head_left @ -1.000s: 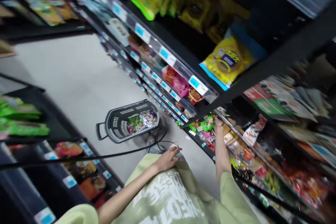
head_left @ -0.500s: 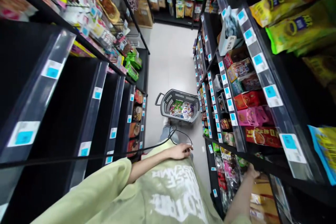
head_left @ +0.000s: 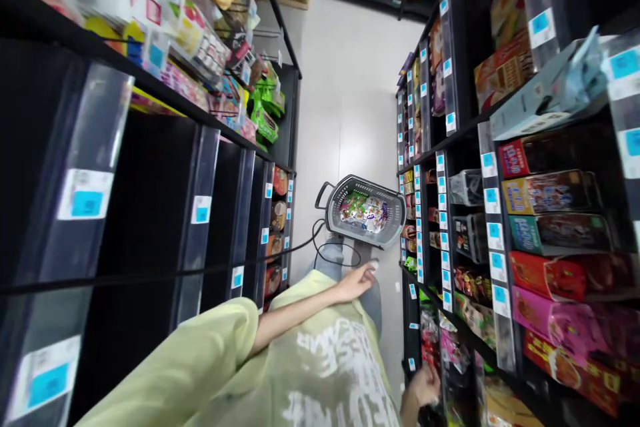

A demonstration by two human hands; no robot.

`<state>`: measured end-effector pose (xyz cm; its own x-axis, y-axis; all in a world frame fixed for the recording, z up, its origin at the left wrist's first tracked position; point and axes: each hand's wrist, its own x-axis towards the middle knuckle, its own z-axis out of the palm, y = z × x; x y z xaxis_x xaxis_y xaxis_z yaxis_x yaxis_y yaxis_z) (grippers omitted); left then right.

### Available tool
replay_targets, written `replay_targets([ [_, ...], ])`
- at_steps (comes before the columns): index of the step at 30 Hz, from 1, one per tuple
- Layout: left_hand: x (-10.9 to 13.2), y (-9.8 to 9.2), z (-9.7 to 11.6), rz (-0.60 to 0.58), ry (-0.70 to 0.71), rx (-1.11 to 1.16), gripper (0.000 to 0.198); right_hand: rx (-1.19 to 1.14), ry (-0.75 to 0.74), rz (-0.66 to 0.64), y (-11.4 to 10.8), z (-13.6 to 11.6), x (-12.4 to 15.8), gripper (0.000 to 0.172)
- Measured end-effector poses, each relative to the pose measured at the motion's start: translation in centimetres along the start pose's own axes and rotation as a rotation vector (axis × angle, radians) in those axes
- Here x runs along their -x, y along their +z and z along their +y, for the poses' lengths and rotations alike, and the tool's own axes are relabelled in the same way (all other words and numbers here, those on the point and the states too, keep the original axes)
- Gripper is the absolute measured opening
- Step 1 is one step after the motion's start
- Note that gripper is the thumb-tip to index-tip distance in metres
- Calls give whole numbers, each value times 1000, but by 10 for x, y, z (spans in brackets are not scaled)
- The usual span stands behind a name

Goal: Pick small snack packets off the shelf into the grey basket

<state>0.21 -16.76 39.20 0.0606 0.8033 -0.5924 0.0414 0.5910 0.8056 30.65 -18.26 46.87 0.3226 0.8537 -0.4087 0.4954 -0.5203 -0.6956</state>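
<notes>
My left hand (head_left: 356, 282) hovers in front of my shirt, fingers curled in, and nothing shows in it. Just beyond it on the floor stands a grey shopping basket (head_left: 367, 238), its handle tipped out to the left. Several shiny snack packs (head_left: 367, 211), green, white and purple, lie inside the basket. Low on the right, my right hand (head_left: 424, 385) is beside hanging packs on the shelf, close to a red pack (head_left: 429, 337). Its fingers are bent, and whatever they may hold is hidden.
Bare black shelves (head_left: 155, 200) with price tags line the left side, with hanging snacks (head_left: 267, 110) farther up. Along the right run stocked shelves with red packs (head_left: 547, 275) and a pale blue box (head_left: 545, 97). A black cable (head_left: 200, 270) crosses the left side.
My right hand has come away from a green pack deeper in the shelf and moved left and down. The view has shifted. My left hand stays before my shirt, fingers curled.
</notes>
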Motion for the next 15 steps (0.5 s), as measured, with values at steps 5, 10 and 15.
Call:
replay_targets([
  [5,-75,-34,-14,220,-142,27,44,100,91,-54,70,8,-62,39],
  [10,-171,-77,-49,422,-319,-4,51,202,101,-310,146,-10,-125,53],
  [15,-263,-113,-119,551,-529,-47,55,388,-25,-340,183,12,-166,50],
])
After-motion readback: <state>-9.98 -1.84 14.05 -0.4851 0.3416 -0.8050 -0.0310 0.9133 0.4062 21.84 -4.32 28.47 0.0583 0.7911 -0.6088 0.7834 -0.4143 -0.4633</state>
